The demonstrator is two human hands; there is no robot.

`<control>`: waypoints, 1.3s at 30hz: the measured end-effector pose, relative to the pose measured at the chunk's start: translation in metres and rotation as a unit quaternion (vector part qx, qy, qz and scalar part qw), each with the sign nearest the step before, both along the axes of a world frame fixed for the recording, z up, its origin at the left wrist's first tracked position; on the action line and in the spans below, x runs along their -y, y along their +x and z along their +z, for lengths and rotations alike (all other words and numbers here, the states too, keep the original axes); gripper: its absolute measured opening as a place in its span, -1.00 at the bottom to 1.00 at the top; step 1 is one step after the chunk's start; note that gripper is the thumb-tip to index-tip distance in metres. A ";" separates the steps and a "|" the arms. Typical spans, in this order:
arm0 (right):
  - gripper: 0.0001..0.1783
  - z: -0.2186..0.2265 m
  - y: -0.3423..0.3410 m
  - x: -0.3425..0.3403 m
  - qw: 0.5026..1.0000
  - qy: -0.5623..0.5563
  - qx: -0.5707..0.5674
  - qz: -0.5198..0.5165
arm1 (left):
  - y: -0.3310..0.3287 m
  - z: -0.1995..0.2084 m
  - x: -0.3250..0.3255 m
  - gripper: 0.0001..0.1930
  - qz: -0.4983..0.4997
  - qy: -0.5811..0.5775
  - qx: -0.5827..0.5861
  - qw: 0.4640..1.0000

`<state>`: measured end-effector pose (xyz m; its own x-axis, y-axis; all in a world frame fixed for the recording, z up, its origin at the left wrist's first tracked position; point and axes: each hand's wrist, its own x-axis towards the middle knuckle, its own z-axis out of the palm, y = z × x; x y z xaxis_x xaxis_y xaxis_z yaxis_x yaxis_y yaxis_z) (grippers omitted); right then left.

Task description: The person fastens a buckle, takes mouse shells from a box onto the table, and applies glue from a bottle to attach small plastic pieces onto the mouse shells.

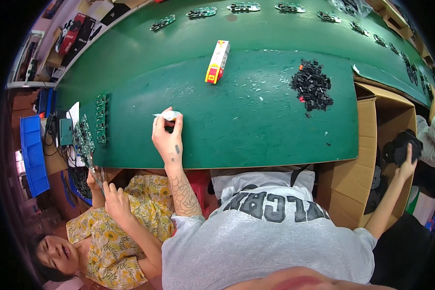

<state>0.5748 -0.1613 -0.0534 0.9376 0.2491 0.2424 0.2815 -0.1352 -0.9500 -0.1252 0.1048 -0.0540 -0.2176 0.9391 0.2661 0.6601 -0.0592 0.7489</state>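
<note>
Over the left-middle of the green table, my left hand (167,137) pinches a small white tube (170,115) with a thin pointed tip aimed left. Fingers cover part of the tube. Far to the right, my right hand (407,168) grips a rounded black plastic part (400,147) at the open cardboard box (367,113). More dark parts (377,188) lie inside that box, partly shaded. Exactly what the black part is, I cannot tell.
A white, yellow and red carton (219,60) and a pile of small black pieces (312,86) are on the green table (237,135). Circuit boards (244,7) line the far strip. At left, a co-worker's hands (116,200) work beside green boards (101,118) and a blue bin (34,154).
</note>
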 end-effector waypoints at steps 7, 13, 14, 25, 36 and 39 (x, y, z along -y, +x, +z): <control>-0.55 0.103 -0.159 -0.027 0.964 0.155 -0.131 0.172 | -0.004 -0.004 0.038 -0.61 0.053 0.266 -0.095 0.958; -0.26 0.053 -0.411 -0.200 0.857 -0.070 -0.157 0.487 | 0.077 0.005 0.066 0.07 -0.306 0.000 0.290 0.907; -0.25 0.042 -0.438 -0.217 0.863 -0.052 -0.119 0.488 | 0.086 0.007 0.065 0.11 -0.311 -0.026 0.325 0.893; -0.51 0.004 -0.448 -0.277 0.851 -0.023 0.043 0.523 | 0.084 -0.004 0.030 -0.16 -0.124 0.079 -0.039 0.988; -0.79 0.030 -0.382 -0.212 0.752 0.179 0.087 0.629 | 0.077 0.003 0.020 -0.57 -0.061 0.151 -0.025 0.986; -0.68 0.026 -0.367 -0.174 0.713 0.069 0.173 0.676 | 0.070 0.009 0.026 -0.59 -0.077 0.205 -0.020 0.975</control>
